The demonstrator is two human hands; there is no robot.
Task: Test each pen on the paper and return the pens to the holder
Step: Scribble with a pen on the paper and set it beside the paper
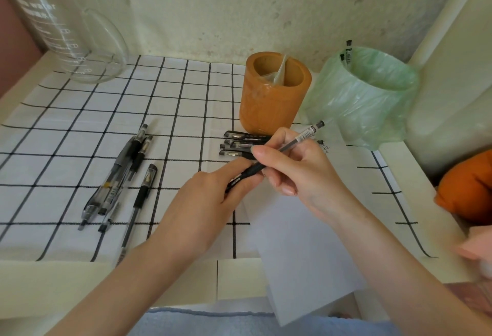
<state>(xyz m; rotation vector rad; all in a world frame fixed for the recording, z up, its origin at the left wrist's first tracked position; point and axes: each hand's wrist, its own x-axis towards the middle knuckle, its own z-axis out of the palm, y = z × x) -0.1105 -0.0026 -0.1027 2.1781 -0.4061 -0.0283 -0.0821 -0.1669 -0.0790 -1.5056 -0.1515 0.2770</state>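
My two hands hold one black pen (306,135) slanted over the middle of the table. My left hand (202,202) grips its black lower end. My right hand (298,167) pinches the clear shaft, whose far end points up right toward the holder. The orange pen holder (274,101) stands just behind my hands. White paper (306,237) lies under my right wrist, with small ink marks at its far end. Several black pens (119,175) lie on the checked cloth to the left. Several pen caps (239,143) lie in front of the holder.
A small bin lined with a green bag (372,95) stands right of the holder with two pens (347,51) sticking out. A glass jug (66,29) sits at the back left. An orange cloth object (468,189) lies at the right edge.
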